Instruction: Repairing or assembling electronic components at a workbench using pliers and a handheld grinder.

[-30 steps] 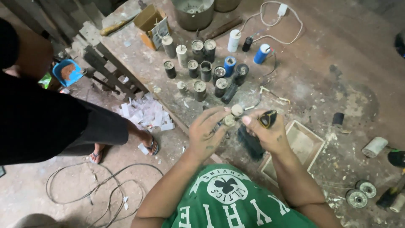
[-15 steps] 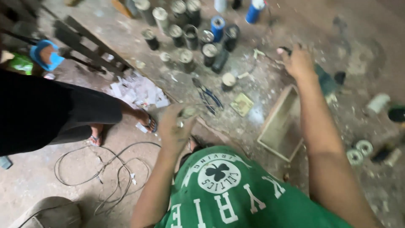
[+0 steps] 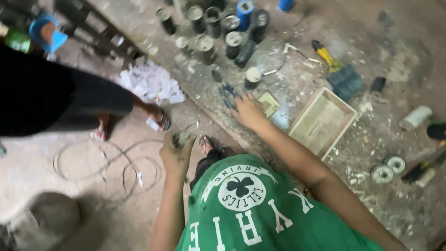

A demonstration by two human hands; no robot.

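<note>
My left hand point(image 3: 175, 155) hangs low over the dirt floor, closed around a small grey-green cylinder point(image 3: 182, 138). Fingers spread, my right hand point(image 3: 248, 111) rests on the dusty raised slab point(image 3: 297, 42). Its fingertips are beside a blue-handled tool point(image 3: 227, 93) and a small yellowish card point(image 3: 268, 103). Just beyond the hand stands a short can with a pale lid point(image 3: 252, 76). I wear a green shirt with white print.
Several dark cans point(image 3: 218, 28) cluster at the slab's far edge. An open wooden tray point(image 3: 323, 122) and a yellow-handled brush point(image 3: 339, 74) lie to the right, with two round reels point(image 3: 388, 169) nearer me. At left stands a person in black point(image 3: 55, 97), with torn paper point(image 3: 151, 83) and wire loops point(image 3: 116, 162) nearby.
My right hand has let go of the brush at the right and come back left to the blue-handled tool. My left hand has dropped lower, still holding the small cylinder.
</note>
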